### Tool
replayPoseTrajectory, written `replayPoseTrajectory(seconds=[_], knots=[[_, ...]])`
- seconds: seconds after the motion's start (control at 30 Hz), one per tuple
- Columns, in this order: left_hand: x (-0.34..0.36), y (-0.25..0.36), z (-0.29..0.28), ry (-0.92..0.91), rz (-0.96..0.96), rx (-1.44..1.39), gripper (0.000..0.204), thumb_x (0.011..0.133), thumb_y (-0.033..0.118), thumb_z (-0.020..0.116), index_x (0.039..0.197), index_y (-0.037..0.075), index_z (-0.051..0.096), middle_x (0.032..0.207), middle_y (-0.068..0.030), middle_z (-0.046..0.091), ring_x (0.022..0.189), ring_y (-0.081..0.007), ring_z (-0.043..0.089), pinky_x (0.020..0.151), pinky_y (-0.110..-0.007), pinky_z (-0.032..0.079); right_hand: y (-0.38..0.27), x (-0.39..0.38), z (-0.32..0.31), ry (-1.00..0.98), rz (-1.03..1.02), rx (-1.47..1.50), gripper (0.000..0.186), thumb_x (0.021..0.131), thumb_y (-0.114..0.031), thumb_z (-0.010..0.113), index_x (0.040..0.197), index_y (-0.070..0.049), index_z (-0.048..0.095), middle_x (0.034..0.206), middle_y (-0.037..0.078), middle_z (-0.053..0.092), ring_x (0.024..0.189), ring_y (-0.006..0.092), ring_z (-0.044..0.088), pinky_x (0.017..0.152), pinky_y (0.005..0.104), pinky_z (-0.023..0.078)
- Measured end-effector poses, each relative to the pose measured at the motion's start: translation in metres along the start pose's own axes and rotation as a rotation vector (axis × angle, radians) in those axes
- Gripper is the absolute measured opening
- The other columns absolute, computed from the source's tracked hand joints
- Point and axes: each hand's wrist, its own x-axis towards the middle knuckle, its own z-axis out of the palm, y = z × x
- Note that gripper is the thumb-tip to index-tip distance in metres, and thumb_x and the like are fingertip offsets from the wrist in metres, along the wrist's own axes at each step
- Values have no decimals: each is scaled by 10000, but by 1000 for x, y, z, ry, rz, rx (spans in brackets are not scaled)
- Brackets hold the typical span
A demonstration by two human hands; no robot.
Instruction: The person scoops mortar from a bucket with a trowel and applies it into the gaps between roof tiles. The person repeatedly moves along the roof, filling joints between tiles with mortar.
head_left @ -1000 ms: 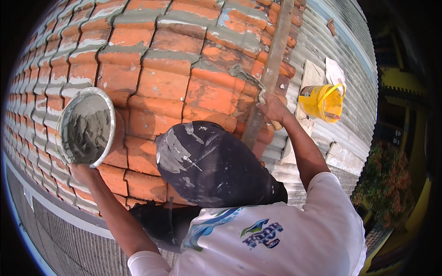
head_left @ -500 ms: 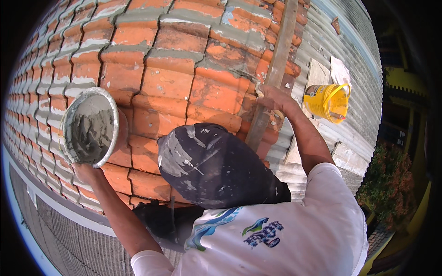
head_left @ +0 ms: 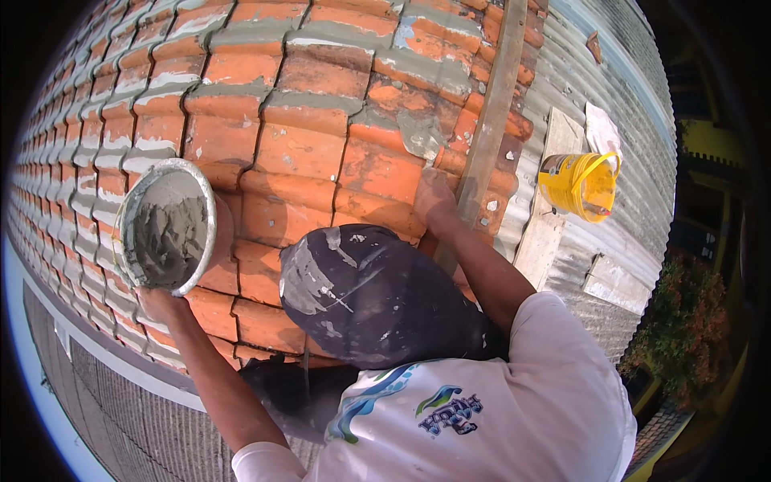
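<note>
My left hand (head_left: 161, 304) is closed on the near rim of a bucket (head_left: 222, 233) that holds wet grey mortar (head_left: 169, 237). The bucket tilts on the orange roof tiles (head_left: 301, 149) at my left. My right hand (head_left: 434, 197) is closed round a trowel (head_left: 422, 135), whose grey, mortar-smeared blade lies over the tiles just beyond my fingers. Its handle is mostly hidden in my grip. Grey mortar covers many of the tile joints. My bent knee (head_left: 377, 297), in dark mortar-stained cloth, is between my arms.
A long wooden plank (head_left: 494, 104) runs along the tile edge, right of my right hand. Beyond it, grey corrugated sheets (head_left: 618, 241) carry a yellow bucket (head_left: 574, 185) lying tilted and some flat boards (head_left: 546, 233). A roof edge (head_left: 104, 353) curves along the lower left.
My right hand has moved left and nearer, off the plank's side, and the trowel blade now shows its broad face over the tiles. My left hand stays on the bucket.
</note>
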Motion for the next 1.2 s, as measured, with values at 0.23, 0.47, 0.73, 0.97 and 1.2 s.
replayPoseTrajectory(seconds=[0.23, 0.47, 0.73, 0.97, 1.2], knots=[[1, 0, 1, 28, 104, 245, 398, 1038, 201, 475, 1228, -107, 640, 1275, -237, 676, 1101, -365, 687, 905, -485, 589, -12, -47, -107, -235, 126, 26, 245, 960, -109, 605, 1117, 59, 521, 979, 338, 716, 949, 511, 725, 857, 579, 571], [-12, 20, 8, 48, -31, 141, 422, 1046, 236, 472, 1229, -102, 643, 1297, -249, 686, 1120, -358, 695, 921, -464, 602, -11, -12, -120, -224, 2, -160, 211, 941, -122, 674, 1051, 38, 591, 959, 282, 731, 927, 460, 757, 830, 545, 598], [-6, 10, 6, 60, -63, -5, 392, 1038, 198, 507, 1247, -107, 638, 1313, -223, 674, 1131, -358, 691, 928, -483, 601, 6, -53, -157, -270, 230, 83, 371, 946, -203, 619, 1120, 124, 599, 1024, 368, 722, 1001, 525, 723, 916, 573, 563], [-12, 17, 6, 26, -49, -61, 387, 1036, 171, 497, 1275, -103, 628, 1288, -217, 664, 1115, -360, 683, 929, -475, 600, 2, 2, -129, -419, 285, 215, 462, 934, -225, 612, 1195, 156, 599, 1187, 400, 689, 1159, 513, 683, 1014, 534, 535], [-17, 22, 9, 46, -50, -31, 391, 1038, 181, 503, 1265, -112, 628, 1265, -228, 664, 1104, -359, 682, 909, -476, 597, -21, 3, -138, -421, 76, 129, 426, 949, -262, 605, 1135, 120, 624, 1090, 369, 703, 1073, 494, 702, 943, 518, 548]])
